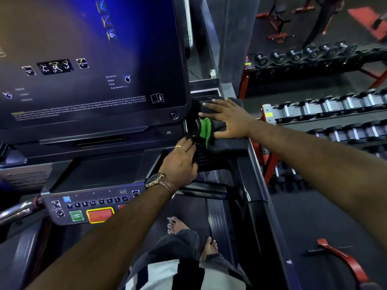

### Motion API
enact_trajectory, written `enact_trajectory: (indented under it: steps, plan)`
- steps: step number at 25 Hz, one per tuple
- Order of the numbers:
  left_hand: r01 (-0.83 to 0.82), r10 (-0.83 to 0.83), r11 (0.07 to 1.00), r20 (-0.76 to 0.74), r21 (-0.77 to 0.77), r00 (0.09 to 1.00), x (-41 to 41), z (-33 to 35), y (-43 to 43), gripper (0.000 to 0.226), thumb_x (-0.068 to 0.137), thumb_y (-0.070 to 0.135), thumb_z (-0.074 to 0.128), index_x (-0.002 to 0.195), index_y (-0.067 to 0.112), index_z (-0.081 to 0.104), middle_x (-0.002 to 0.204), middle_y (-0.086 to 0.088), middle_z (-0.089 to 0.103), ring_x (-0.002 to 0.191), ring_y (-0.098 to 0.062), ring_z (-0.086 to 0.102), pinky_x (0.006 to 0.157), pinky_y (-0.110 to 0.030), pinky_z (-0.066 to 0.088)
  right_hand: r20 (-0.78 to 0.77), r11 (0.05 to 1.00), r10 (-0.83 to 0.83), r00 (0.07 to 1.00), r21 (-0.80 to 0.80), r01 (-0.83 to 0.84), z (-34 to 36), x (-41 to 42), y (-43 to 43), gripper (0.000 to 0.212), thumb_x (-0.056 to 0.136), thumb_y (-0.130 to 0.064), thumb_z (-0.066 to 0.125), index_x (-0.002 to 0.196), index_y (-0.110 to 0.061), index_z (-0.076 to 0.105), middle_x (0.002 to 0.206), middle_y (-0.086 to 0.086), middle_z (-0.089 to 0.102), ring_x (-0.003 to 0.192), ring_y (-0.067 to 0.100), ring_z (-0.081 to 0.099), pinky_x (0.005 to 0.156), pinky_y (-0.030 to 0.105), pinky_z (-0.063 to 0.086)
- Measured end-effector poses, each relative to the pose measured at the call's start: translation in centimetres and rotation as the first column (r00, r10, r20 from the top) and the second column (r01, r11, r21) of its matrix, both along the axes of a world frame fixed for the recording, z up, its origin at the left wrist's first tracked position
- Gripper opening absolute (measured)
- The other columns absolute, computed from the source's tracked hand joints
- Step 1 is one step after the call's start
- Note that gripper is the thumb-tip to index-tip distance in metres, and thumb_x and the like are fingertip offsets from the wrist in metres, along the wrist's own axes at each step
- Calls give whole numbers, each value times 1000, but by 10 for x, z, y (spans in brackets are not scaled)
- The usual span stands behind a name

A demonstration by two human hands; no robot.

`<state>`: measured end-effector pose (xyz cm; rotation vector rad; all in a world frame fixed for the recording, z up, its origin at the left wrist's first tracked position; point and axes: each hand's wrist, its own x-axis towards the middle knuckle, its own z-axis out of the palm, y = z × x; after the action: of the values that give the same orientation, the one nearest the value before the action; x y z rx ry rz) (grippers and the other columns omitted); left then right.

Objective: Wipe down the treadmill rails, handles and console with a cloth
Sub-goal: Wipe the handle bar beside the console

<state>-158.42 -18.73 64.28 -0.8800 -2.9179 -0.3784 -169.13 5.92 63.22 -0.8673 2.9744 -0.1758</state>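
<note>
A dark cloth with a green patch [206, 130] lies on the right side tray of the treadmill console [228, 147], just right of the big dark screen [88, 65]. My right hand [228, 120] lies flat on top of the cloth, fingers straight and spread toward the screen. My left hand [180, 162], with a ring and a wristwatch, reaches in from below and pinches the cloth's lower left edge. The right side rail [257, 185] runs down toward me, and a short black handle [207, 190] sticks out beneath my left wrist.
The button panel with a red stop button [100, 214] and a green one [76, 216] sits at lower left. Dumbbell racks [326, 114] stand close on the right. A red bar [343, 260] lies on the floor. My bare feet [201, 239] stand on the belt.
</note>
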Motion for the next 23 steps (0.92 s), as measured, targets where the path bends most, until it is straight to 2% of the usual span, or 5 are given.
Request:
enact_trajectory:
  steps: [7, 12, 16, 19, 23]
  plan:
    - [-4, 3, 1000, 25, 10, 1000, -3, -4, -1, 48, 75, 12, 61, 119, -6, 60, 132, -18, 55, 129, -31, 45, 109, -33, 37, 54, 990, -141, 989, 31, 139, 12, -21, -19, 90, 68, -83, 27, 151, -50, 22, 163, -8, 18, 150, 24, 15, 121, 48, 9]
    - [-47, 47, 999, -16, 23, 999, 5, 0, -4, 29, 78, 14, 58, 103, 1, 64, 104, -11, 61, 101, -28, 54, 79, -38, 55, 27, 990, 134, 991, 42, -135, 3, -1, 4, 82, 74, -77, 35, 150, -49, 23, 163, -11, 17, 150, 18, 12, 121, 45, 4]
    - [-88, 89, 995, -16, 36, 996, 4, -2, -6, 29, 77, 15, 61, 103, 2, 66, 112, -9, 63, 100, -27, 59, 67, -36, 57, 90, 991, -133, 987, 32, 131, 15, -25, -21, 86, 70, -83, 30, 150, -50, 23, 163, -9, 17, 150, 22, 14, 121, 49, 9]
    - [-124, 124, 992, 1, -39, 992, 8, 4, -11, 18, 74, 20, 62, 87, 7, 63, 101, -7, 61, 91, -28, 59, 54, -35, 52, 3, 996, -37, 999, 85, 37, 7, -12, -50, 78, 81, -76, 43, 151, -43, 29, 163, -7, 18, 151, 20, 13, 122, 46, 3]
    - [-88, 89, 990, 3, -108, 996, 18, 0, -25, 27, 77, 26, 58, 93, 5, 65, 109, -12, 63, 102, -30, 58, 79, -38, 54, 56, 992, 124, 991, 31, -126, 9, -16, -19, 81, 75, -76, 33, 149, -45, 30, 162, -11, 21, 149, 16, 17, 120, 39, 2]
